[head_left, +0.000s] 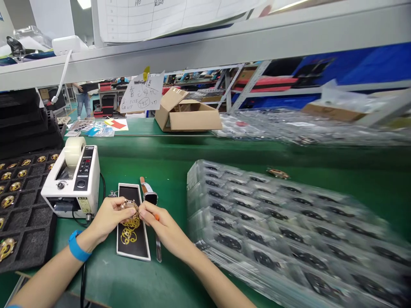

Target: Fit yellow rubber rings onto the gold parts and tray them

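Note:
My left hand (109, 216), with a blue wristband (78, 246), pinches a round rose-gold watch case (129, 206). My right hand (160, 220) is closed, its fingertips touching the right edge of the case. An orange-and-metal tool (158, 250) shows at that hand, orange at the fingers and a flat metal end below; its middle is hidden. Beneath both hands lies a white tray (147, 252) with a black bottom, holding a heap of yellow rings (128, 235). Just behind my right hand is a watch (150, 194) with a brown and pale strap.
A white tape dispenser (86, 171) stands left of the tray. Beyond it, a black foam tray (32, 218) holds several gold watch parts. Stacked clear plastic trays (272, 222) with dark parts fill the right. A rose-gold part (278, 173) lies behind them; a cardboard box (192, 116) stands farther back.

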Tool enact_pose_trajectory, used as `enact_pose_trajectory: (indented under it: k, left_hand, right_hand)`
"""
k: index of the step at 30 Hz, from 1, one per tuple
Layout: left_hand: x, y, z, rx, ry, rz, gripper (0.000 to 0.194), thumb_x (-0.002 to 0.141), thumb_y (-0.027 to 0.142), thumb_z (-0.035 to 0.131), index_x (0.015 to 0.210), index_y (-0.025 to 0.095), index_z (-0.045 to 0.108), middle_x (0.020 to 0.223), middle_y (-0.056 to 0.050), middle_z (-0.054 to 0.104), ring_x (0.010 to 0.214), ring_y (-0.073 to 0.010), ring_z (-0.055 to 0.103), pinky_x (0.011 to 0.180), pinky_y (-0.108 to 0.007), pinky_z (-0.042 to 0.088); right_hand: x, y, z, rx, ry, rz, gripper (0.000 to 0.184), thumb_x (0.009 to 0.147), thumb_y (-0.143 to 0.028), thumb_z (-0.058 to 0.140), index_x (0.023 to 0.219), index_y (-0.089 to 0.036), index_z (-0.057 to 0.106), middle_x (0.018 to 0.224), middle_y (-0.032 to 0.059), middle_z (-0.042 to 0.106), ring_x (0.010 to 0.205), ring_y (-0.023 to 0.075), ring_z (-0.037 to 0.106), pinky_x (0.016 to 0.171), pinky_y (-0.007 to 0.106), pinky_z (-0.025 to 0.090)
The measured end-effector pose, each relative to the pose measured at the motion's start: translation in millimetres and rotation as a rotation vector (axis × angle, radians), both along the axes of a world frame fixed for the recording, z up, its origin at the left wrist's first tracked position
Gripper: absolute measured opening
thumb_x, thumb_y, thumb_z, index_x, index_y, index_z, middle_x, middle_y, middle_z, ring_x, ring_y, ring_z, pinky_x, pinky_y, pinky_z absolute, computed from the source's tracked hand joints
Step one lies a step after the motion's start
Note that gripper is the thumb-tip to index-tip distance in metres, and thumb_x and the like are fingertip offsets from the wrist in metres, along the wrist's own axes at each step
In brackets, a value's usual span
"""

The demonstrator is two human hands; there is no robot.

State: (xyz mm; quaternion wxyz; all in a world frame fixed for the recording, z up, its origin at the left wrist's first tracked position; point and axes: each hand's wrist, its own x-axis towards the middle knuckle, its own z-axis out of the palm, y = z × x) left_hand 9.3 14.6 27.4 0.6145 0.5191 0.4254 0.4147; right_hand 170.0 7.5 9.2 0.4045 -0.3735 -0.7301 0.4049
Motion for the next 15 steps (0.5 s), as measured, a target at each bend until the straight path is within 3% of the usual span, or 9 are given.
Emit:
enact_pose_trajectory:
  k: [7,12,15]
  left_hand:
    - [-1.0,-0.1,-0.4,0.047,0.033,-0.02,0.035,0.065,0.045,0.074,0.069,0.012,0.062,0.057,0.003,0.05,0.051,-0.0077,0.044,0.045,-0.02,0.029]
    - [0.4,0.7,-3.4,0.096,0.019,0.092,0.032,0.068,0.042,0.072,0.078,0.012,0.066,0.064,0.001,0.055,0.055,-0.0083,0.046,0.049,-0.02,0.033]
    - [0.5,1.6,-4.7,0.15,0.039,0.161,0.028,0.069,0.039,0.071,0.072,0.012,0.064,0.064,0.0,0.053,0.057,-0.0095,0.046,0.053,-0.022,0.037]
  right_hand:
    - [-3.6,2.7,-0.9,-0.145,0.122,-0.006,0.044,0.088,-0.056,0.038,0.062,-0.021,0.034,0.058,-0.0043,0.033,0.054,0.0109,0.03,0.052,0.024,0.029]
    - [-1.9,5.5,-1.7,-0.171,0.155,-0.139,0.046,0.084,-0.059,0.043,0.059,-0.021,0.038,0.054,-0.0054,0.03,0.05,0.0099,0.027,0.049,0.024,0.026]
    - [-1.0,5.8,-1.1,-0.182,0.19,-0.179,0.047,0.081,-0.06,0.047,0.058,-0.02,0.041,0.052,-0.0059,0.029,0.049,0.0096,0.026,0.048,0.024,0.024]
